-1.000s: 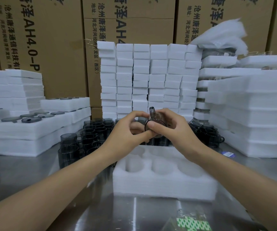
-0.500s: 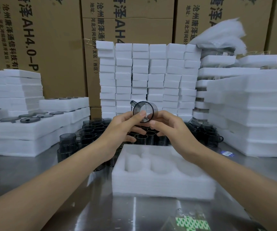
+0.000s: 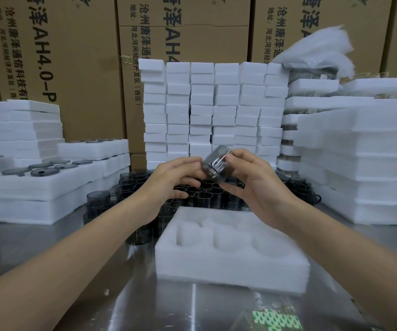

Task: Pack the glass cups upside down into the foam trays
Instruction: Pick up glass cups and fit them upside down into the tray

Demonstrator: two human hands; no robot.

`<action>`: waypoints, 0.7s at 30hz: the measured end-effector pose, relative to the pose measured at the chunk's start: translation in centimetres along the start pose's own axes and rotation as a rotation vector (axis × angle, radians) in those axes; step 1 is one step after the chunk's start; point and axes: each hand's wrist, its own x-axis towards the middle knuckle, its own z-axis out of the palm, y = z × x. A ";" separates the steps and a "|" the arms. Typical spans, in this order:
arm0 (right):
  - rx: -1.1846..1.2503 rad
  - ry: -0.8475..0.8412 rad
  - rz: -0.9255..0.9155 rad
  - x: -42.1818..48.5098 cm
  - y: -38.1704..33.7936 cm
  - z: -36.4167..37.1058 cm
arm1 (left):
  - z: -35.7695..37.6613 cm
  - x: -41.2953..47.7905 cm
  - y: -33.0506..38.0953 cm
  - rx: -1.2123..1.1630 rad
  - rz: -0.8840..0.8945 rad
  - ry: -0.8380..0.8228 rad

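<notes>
Glass cup (image 3: 216, 164): tilted in the air above the foam tray (image 3: 228, 271) on the bench (image 3: 30, 237).
Right hand (image 3: 255, 187): grips the cup.
Left hand (image 3: 173, 180): loose-fingered, tips by the cup.
Doing it well: turn the mouth fully down, centre it over an empty pocket, lower it straight.

- A steel table (image 3: 25, 237), shiny and reflective, carries everything.
- One white foam tray (image 3: 231, 266) lies flat at the centre, its round pockets facing up.
- Just behind it, dark glass cups (image 3: 207, 197) stand in a tight cluster.
- Stacks of foam trays (image 3: 37, 206) sit on the left, taller stacks (image 3: 372, 187) on the right.
- A wall of small foam blocks (image 3: 214, 111) rises at the back.
- A green-and-white patterned piece (image 3: 276, 321), possibly in clear wrap, lies at the near edge.
</notes>
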 end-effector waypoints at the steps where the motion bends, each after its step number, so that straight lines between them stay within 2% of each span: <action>1: 0.006 -0.003 0.001 -0.1 -0.1 0.1 | -0.3 0.2 0.0 0.002 -0.005 0.001; 7: -0.092 -0.043 -0.004 -0.4 0.1 0.5 | -1.7 0.6 -0.6 0.151 0.036 -0.030; 11: -0.238 -0.202 0.039 -0.7 0.3 0.7 | -2.3 0.7 -1.2 0.511 0.081 -0.250; 14: -0.340 -0.300 0.020 -1.0 0.6 1.0 | -2.5 0.8 -2.0 0.799 0.064 -0.312; 21: -0.545 -0.325 -0.063 -1.2 0.9 0.8 | -1.9 0.5 -2.4 0.800 0.025 -0.381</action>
